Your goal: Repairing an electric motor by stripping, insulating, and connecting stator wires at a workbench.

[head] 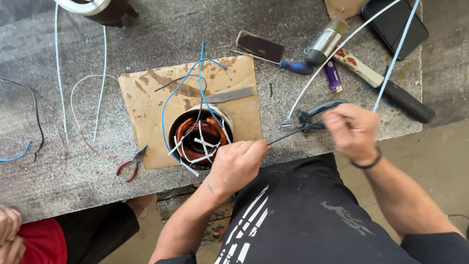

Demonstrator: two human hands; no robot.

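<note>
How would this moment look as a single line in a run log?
left hand: pinching dark wire beside stator | right hand: pulling wire's other end | blue-handled pliers: lying on bench

The left hand point(237, 164) is curled into a loose fist, knuckles up, its fingers point(258, 146) pinched together at the tip. The bare left forearm runs down and back toward the body. The right hand point(352, 133) is blurred, fingers point(337, 120) closed in a pinch, wrist bent, its forearm angling back to the right.
</note>
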